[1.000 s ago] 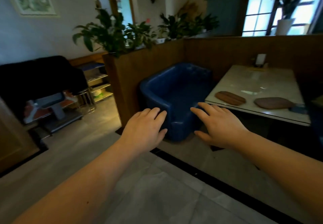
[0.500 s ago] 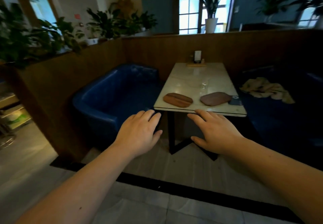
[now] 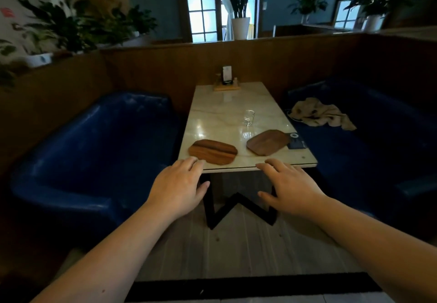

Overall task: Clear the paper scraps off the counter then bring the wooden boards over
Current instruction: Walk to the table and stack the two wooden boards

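Both hands, left (image 3: 176, 188) and right (image 3: 294, 188), are being held spread and empty before the marble bench (image 3: 220, 110); the striped oval wooden board (image 3: 212, 152) and darker angular wooden board (image 3: 268, 145) are lying along its near edge, best gripped by their rims, avoiding the clear drinking glass (image 3: 248, 117)

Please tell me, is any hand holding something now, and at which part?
Nothing is held. The left hand and right hand are both open and empty, short of the two wooden boards on the table.
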Demonstrator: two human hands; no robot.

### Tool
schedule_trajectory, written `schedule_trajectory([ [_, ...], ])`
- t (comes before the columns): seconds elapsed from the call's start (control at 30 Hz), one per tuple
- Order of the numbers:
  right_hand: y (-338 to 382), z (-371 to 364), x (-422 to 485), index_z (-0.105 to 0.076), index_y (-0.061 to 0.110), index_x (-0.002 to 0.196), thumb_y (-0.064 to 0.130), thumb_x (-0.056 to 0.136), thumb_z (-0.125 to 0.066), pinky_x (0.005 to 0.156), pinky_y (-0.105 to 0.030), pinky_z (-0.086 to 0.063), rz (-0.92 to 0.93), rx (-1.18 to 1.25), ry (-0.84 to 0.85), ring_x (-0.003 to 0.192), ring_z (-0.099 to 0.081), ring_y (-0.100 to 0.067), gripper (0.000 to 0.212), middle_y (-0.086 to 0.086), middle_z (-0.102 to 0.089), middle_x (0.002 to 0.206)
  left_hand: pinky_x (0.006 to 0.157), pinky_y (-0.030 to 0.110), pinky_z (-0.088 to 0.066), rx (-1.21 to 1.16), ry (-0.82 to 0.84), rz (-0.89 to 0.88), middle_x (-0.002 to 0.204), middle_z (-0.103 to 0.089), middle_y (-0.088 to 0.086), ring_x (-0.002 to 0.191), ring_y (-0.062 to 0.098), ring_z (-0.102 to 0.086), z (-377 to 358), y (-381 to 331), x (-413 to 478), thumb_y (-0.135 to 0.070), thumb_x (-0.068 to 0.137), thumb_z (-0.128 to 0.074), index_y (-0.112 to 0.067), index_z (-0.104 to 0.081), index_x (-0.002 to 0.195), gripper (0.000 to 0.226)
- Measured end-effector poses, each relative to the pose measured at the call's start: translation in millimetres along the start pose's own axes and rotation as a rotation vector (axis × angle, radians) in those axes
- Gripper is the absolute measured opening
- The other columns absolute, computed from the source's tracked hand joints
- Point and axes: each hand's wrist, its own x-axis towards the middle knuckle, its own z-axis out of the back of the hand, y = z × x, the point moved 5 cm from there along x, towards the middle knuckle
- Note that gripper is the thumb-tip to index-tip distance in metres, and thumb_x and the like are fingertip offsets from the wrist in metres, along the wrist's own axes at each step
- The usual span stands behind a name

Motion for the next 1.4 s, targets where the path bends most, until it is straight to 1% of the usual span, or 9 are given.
schedule_trajectory([
  [0.27, -35, -32, 88, -0.026, 0.03, 0.146, 0.058, 0.086, -0.054, 0.105, -0.042, -0.042, -0.046, 0.068, 0.038, 0.13, -0.045, -0.022, 0.072, 0.001, -0.038, 0.149, 0.081, 0.036, -0.052, -0.019, 0.057, -0.006, 0.132, -0.052, -0.001, 0.115, 0.02, -0.052, -57, 40, 80, -0.047, 0.091, -0.044, -0.019, -0.042, 0.136, 0.053],
  [0.43, -76, -64, 150, -0.031, 0.032, 0.143, 0.055, 0.085, -0.058, 0.096, -0.036, -0.047, -0.105, 0.283, 0.046, 0.12, -0.051, -0.017, 0.068, 0.004, -0.044, 0.142, 0.071, 0.032, -0.053, -0.05, 0.077, 0.039, 0.125, -0.059, -0.002, 0.107, 0.018, -0.058, -101, 63, 135, -0.046, 0.091, -0.046, -0.019, -0.048, 0.131, 0.049],
  [0.53, -105, -86, 200, -0.034, 0.031, 0.141, 0.053, 0.085, -0.061, 0.095, -0.032, -0.047, -0.116, 0.376, 0.086, 0.118, -0.051, -0.015, 0.066, 0.004, -0.045, 0.141, 0.075, 0.033, -0.052, -0.084, 0.103, 0.092, 0.126, -0.059, -0.001, 0.11, 0.018, -0.057, -132, 76, 179, -0.046, 0.092, -0.046, -0.019, -0.047, 0.131, 0.047],
  [0.67, -137, -108, 263, -0.038, 0.029, 0.141, 0.051, 0.084, -0.064, 0.099, -0.034, -0.045, -0.165, 0.552, 0.146, 0.121, -0.05, -0.017, 0.066, 0.0, -0.047, 0.14, 0.084, 0.036, -0.051, -0.113, 0.163, 0.178, 0.133, -0.053, -0.003, 0.117, 0.018, -0.051, -169, 91, 229, -0.047, 0.092, -0.044, -0.023, -0.042, 0.133, 0.048],
  [0.8, -163, -130, 317, -0.044, 0.024, 0.138, 0.047, 0.084, -0.066, 0.089, -0.027, -0.042, -0.205, 0.611, 0.193, 0.112, -0.054, -0.018, 0.063, -0.005, -0.052, 0.135, 0.079, 0.039, -0.052, -0.17, 0.224, 0.256, 0.127, -0.056, -0.001, 0.109, 0.019, -0.055, -208, 112, 266, -0.049, 0.091, -0.044, -0.027, -0.043, 0.129, 0.044],
  [0.93, -180, -159, 355, -0.045, 0.02, 0.136, 0.044, 0.084, -0.068, 0.085, -0.026, -0.04, -0.262, 0.684, 0.268, 0.109, -0.056, -0.018, 0.062, -0.007, -0.054, 0.135, 0.079, 0.041, -0.053, -0.218, 0.271, 0.318, 0.124, -0.057, -0.002, 0.104, 0.019, -0.057, -241, 138, 292, -0.051, 0.09, -0.043, -0.028, -0.044, 0.128, 0.044],
  [1.17, -196, -208, 407, -0.053, 0.02, 0.127, 0.045, 0.086, -0.067, 0.088, -0.036, -0.048, -0.411, 0.789, 0.39, 0.102, -0.059, -0.018, 0.05, -0.001, -0.061, 0.114, 0.085, 0.043, -0.052, -0.336, 0.316, 0.445, 0.126, -0.058, 0.004, 0.104, 0.022, -0.059, -291, 197, 332, -0.048, 0.091, -0.047, -0.022, -0.046, 0.13, 0.047],
  [1.3, -199, -238, 438, -0.058, 0.017, 0.118, 0.043, 0.086, -0.066, 0.076, -0.034, -0.051, -0.486, 0.822, 0.435, 0.088, -0.065, -0.018, 0.042, -0.003, -0.066, 0.098, 0.085, 0.042, -0.052, -0.372, 0.377, 0.471, 0.125, -0.059, 0.004, 0.104, 0.023, -0.059, -330, 231, 356, -0.047, 0.091, -0.047, -0.021, -0.047, 0.13, 0.047],
  [1.4, -198, -261, 456, -0.058, 0.016, 0.117, 0.041, 0.088, -0.065, 0.069, -0.033, -0.052, -0.58, 0.854, 0.453, 0.085, -0.067, -0.019, 0.039, -0.004, -0.066, 0.096, 0.085, 0.041, -0.051, -0.386, 0.45, 0.468, 0.124, -0.06, 0.004, 0.105, 0.024, -0.059, -362, 256, 374, -0.047, 0.091, -0.047, -0.02, -0.047, 0.128, 0.046],
])
